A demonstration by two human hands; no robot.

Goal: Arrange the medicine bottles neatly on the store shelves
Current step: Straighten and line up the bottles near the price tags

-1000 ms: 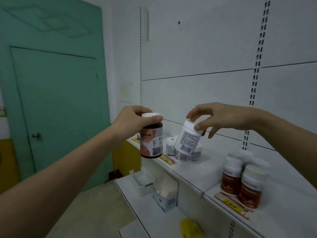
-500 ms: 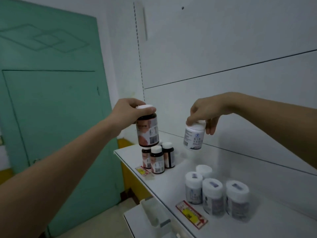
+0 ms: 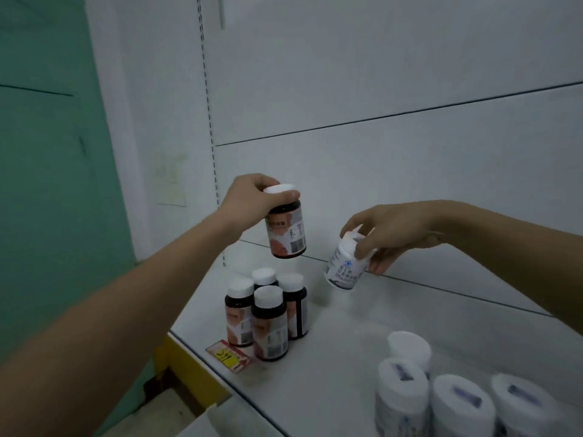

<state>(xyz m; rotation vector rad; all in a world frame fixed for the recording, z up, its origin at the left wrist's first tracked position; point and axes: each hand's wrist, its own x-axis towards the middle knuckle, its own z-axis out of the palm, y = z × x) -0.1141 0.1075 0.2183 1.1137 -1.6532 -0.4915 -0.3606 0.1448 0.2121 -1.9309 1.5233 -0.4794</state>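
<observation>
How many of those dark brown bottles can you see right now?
5. One dark bottle is held in the air by the left hand; four stand clustered near the shelf's front edge. Others could be out of view.

Dark brown plastic bottle with white cap and pink label (image 3: 286,230): upright, lifted clear above four matching bottles (image 3: 266,312) clustered at 7 o'clock on the white shelf (image 3: 340,357). White plastic bottle with blue print (image 3: 344,266): tilted, airborne at centre. Four white bottles (image 3: 448,395) grouped at 5 o'clock.
</observation>
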